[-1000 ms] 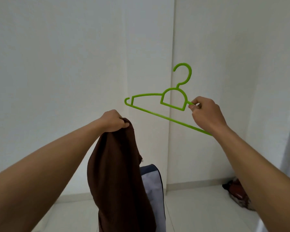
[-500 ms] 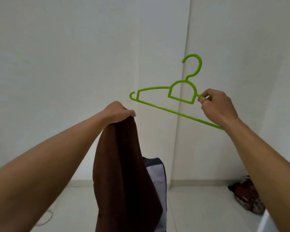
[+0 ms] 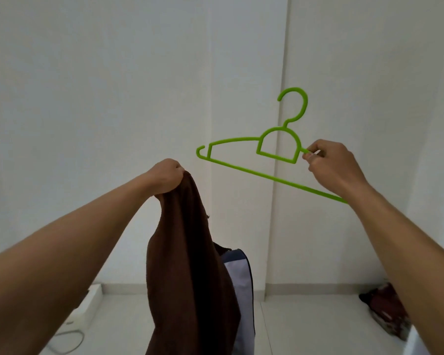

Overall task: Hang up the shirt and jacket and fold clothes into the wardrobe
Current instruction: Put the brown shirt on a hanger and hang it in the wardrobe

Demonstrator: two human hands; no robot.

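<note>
Green hanger (image 3: 251, 172) pinched at right shoulder by right hand (image 3: 336, 167), held up-right of brown garment (image 3: 187, 265) | garment top bunched in left hand (image 3: 168, 175), hung below | grips unchanged over last second, hanger kept apart | threading judged not begun

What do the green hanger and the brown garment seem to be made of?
The green hanger: likely moulded plastic, from its uniform bright colour and smooth, slightly glossy thin bars. The brown garment: soft matte cloth, hanging in limp folds from the left hand; the fibre cannot be told.
</note>
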